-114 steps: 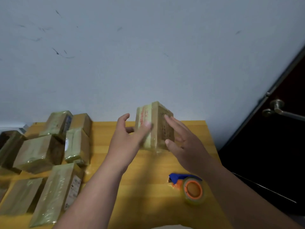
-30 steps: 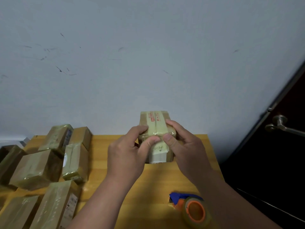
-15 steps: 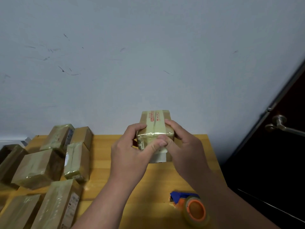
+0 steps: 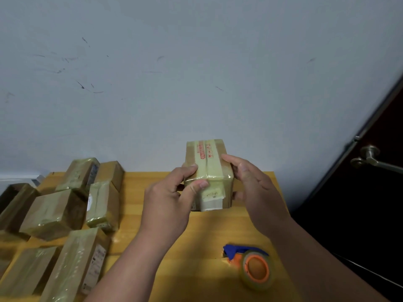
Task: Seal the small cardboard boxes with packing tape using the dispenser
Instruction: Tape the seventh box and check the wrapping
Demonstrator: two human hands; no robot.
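**Asker:** Hands first, please: what are they doing?

**Describer:** Left hand (image 4: 172, 199) grasps the small cardboard box (image 4: 208, 175) at its near left corner, forefinger on top and thumb (image 4: 199, 185) pressed flat against the front face, on the tape. Right hand (image 4: 253, 188) cups the box's right side, fingers curled round the edge and thumb low on the front. Both hands are closed on the box, which is held upright just above the far part of the yellow wooden table (image 4: 196, 234), close to the grey wall (image 4: 196, 73).

**Asker:** How far along is the sealing?

**Describer:** A strip of yellowish packing tape (image 4: 212, 160) runs over the top and down the front, where its end lies over a pale label. This looks like the smoothing-down step.

**Asker:** How would one do that well?

**Describer:** My judgement: steady the box with the right hand, then slide the left thumb down from the top edge to the tape's end, pushing out bubbles. Rub the corner fold firmly, since tape tends to lift there first.

**Asker:** What else is nearby?

**Describer:** The tape dispenser (image 4: 250, 262), blue-handled with an orange core and a clear roll, lies on the table nearer the person, below the right forearm, touched by neither hand. At left is a cluster of taped boxes (image 4: 65, 214), crowded together. At far right, a dark door with a metal door handle (image 4: 370, 159).
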